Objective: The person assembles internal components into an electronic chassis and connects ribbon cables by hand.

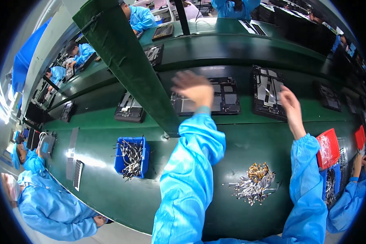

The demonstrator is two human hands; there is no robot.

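My left hand is raised over a black laptop-like chassis with grey panels on the sunken belt. Its fingers are spread and smeared by motion, and no held thing shows. On the right, my right hand is at the right edge of another black chassis with silver-grey panels. Its fingers are bent together; whatever they may hold is too small to make out. Between my forearms and nearer to me lies a loose pile of short white and black cables with gold-coloured ends on the green bench.
A blue bin of cables stands left of my left arm. A red bin of clear pieces and another blue bin stand at right. A green post slants beside my left hand. Co-workers in blue sit at both sides.
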